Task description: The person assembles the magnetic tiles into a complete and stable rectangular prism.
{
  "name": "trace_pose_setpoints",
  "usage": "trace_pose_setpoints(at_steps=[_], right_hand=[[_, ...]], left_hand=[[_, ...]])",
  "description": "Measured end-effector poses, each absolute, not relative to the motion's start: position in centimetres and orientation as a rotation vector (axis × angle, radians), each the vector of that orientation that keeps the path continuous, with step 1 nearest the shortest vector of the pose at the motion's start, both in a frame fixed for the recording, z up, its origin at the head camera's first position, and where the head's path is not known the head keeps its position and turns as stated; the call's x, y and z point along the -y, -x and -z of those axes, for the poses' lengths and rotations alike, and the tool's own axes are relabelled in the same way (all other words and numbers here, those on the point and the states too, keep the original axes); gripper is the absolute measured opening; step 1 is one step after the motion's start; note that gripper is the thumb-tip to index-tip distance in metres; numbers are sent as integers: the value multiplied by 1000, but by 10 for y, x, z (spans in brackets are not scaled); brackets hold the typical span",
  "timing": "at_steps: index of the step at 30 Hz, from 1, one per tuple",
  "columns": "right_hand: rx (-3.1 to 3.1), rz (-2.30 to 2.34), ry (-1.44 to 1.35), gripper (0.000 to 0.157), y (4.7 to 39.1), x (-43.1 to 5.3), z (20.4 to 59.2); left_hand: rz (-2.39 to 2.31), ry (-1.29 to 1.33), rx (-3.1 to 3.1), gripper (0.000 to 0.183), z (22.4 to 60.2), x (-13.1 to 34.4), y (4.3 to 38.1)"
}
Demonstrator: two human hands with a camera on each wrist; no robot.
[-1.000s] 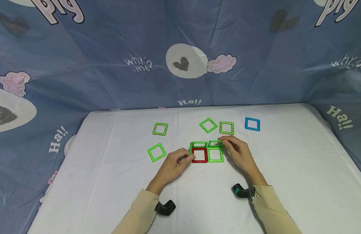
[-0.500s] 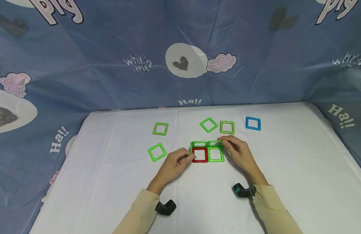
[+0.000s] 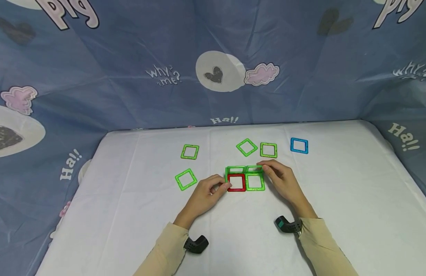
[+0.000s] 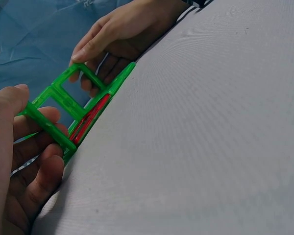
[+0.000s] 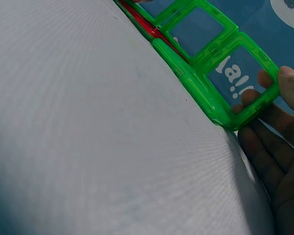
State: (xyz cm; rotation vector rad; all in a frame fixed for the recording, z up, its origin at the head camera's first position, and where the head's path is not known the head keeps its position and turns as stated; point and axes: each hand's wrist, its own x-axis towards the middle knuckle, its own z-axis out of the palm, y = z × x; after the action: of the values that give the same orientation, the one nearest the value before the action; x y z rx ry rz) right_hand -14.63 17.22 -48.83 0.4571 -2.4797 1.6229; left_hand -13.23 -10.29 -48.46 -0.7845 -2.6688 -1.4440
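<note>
Square-frame tiles [image 3: 245,182] are forming a low, open shape about midway between the side edges of the white-covered table [image 3: 147,199]. Both hands are keeping almost the same pose as a second ago and the pieces are hardly shifting, apparently making this a moment of steadying rather than placing. The right hand [image 3: 285,184] is pinching the outer edge of the back-right upright green tile [image 3: 253,166]; the left hand [image 3: 205,194] is pinching the left-side upright green tile [image 3: 226,175]. Between them, a red tile [image 3: 236,189] and a flat green tile [image 3: 255,189] are lying side by side, another upright green tile [image 3: 236,166] rising behind the red one. Plain cloth is leaving wide room toward the right edge; one loose green tile [image 3: 189,186] is lying near the left hand, while three more green tiles [image 3: 268,156] and a blue tile [image 3: 299,152] are narrowing the way to the far edge.
</note>
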Motion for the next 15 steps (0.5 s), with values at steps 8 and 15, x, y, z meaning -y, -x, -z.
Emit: trace_pose_setpoints(at_steps=[8, 15], right_hand=[[2565, -1579, -343, 23, 146, -171, 486], [2577, -1577, -348, 24, 148, -170, 487]], left_hand=[[1438, 785, 2674, 16, 484, 103, 132], [1435, 784, 2668, 19, 484, 102, 133]])
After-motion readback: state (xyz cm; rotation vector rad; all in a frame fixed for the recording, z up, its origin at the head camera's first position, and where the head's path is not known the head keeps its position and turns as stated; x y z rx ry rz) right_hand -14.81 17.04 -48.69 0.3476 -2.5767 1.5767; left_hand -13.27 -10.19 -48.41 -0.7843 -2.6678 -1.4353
